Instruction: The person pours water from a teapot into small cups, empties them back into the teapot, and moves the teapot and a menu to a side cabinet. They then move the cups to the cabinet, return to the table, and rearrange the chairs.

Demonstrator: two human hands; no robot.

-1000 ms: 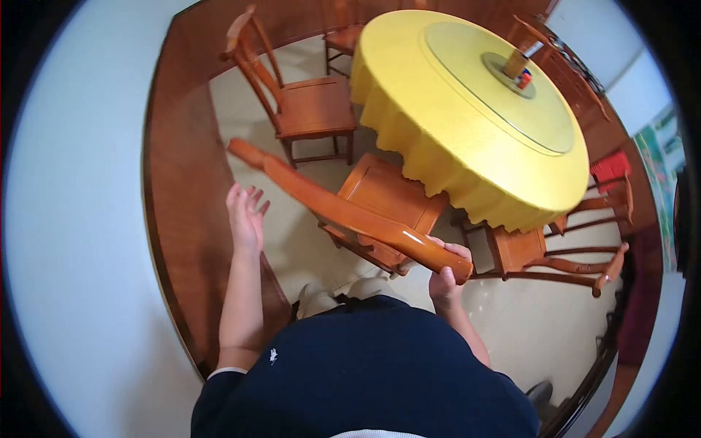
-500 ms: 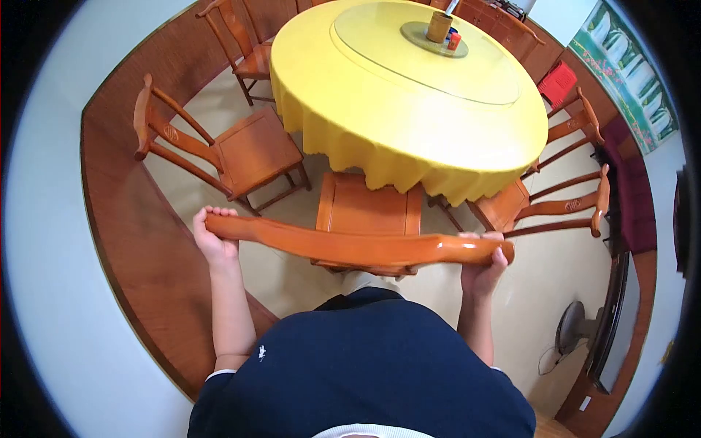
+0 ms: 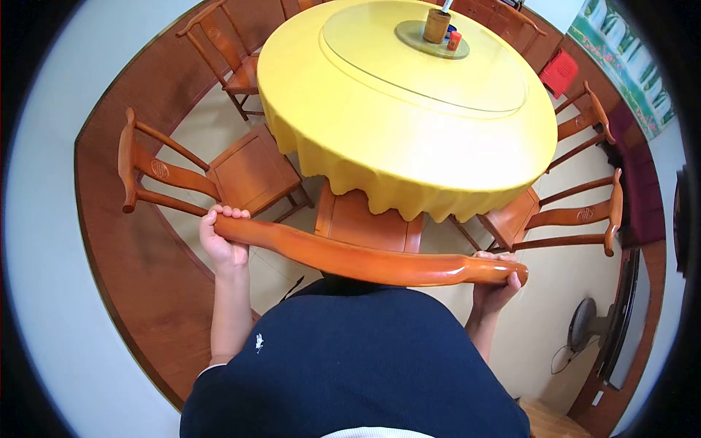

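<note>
Left hand (image 3: 223,244) and right hand (image 3: 495,288) are each gripping one end of the top rail (image 3: 365,259) of a chair (image 3: 369,223), which is standing at 12 o'clock with its seat tucked under the single round table (image 3: 409,109). Being solid polished wood, it is probably heavy, stiff and slick, and the rail ends are giving the surest hold. At least four other chairs (image 3: 248,171) are ringing the table from 9 to 3 o'clock.

Wore a dark navy top (image 3: 365,358), small white emblem (image 3: 257,342) sat below the left grip (image 3: 223,244), white trim (image 3: 365,432) edged the hem, short sleeves.
</note>
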